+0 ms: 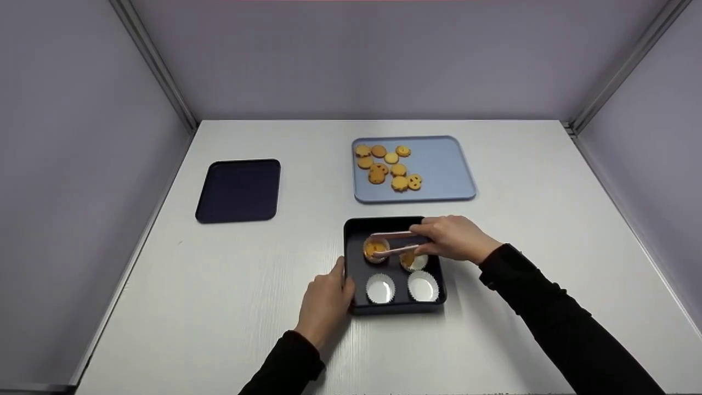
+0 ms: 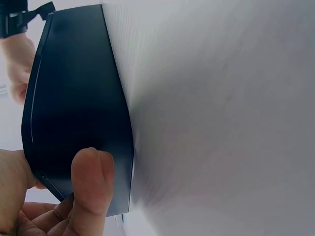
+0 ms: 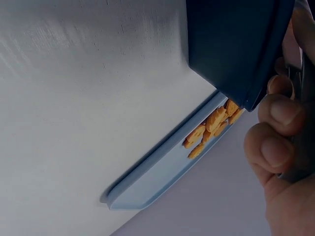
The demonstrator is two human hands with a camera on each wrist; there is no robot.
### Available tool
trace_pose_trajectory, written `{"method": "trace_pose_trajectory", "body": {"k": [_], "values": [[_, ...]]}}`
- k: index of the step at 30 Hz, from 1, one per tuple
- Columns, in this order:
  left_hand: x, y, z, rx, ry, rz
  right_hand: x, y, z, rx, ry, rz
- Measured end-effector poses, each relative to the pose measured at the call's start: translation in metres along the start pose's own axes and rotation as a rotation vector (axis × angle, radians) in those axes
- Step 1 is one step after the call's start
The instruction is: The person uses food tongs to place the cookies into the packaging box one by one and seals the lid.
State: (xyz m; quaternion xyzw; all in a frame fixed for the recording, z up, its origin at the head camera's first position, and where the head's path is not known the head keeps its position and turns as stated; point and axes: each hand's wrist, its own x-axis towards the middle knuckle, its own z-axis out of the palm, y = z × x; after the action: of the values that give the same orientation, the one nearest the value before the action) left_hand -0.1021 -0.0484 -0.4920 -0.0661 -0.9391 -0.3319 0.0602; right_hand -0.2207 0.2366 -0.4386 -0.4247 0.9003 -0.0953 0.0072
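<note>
A deep black square pan [image 1: 359, 274] holds several white fluted paper cups. My left hand [image 1: 326, 299] holds its near left corner; in the left wrist view the thumb [image 2: 91, 182] lies against the outer wall. In my right hand [image 1: 452, 238] are pink tongs [image 1: 399, 250], which reach over the pan from its right side. Their tips are at an orange-brown cookie [image 1: 375, 247] in the far left cup. The far right cup [image 1: 419, 262] has a cookie in it too, partly hidden by the tongs. Both near cups, left [image 1: 380, 289] and right [image 1: 423, 286], show bare white insides.
Behind the pan lies a light blue tray [image 1: 439, 170] with several cookies [image 1: 378, 174] on its left half. A flat dark tray [image 1: 238, 191] lies at the back left of the white table [image 1: 219, 307]. Grey panels [image 1: 351, 60] enclose the back and sides.
</note>
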Motion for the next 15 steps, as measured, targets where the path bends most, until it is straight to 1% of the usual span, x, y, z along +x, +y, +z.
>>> {"method": "trace_pose_trajectory", "body": {"k": [3, 7, 10, 13, 15], "values": [[0.000, 0.000, 0.000, -0.002, -0.001, 0.001, -0.001, 0.001, 0.000, 0.004, 0.002, -0.003], [0.000, 0.000, 0.000, 0.001, 0.000, 0.000, -0.002, 0.002, -0.003, 0.019, 0.026, -0.007], [-0.001, 0.001, 0.000, 0.004, -0.001, 0.001, -0.004, 0.004, -0.007, 0.031, 0.065, -0.013], [-0.001, 0.001, 0.000, 0.001, -0.013, -0.005, -0.005, 0.007, -0.010, 0.031, 0.124, -0.020], [-0.002, 0.001, 0.000, -0.001, -0.019, -0.008, -0.006, 0.009, -0.012, 0.033, 0.164, -0.009]]}}
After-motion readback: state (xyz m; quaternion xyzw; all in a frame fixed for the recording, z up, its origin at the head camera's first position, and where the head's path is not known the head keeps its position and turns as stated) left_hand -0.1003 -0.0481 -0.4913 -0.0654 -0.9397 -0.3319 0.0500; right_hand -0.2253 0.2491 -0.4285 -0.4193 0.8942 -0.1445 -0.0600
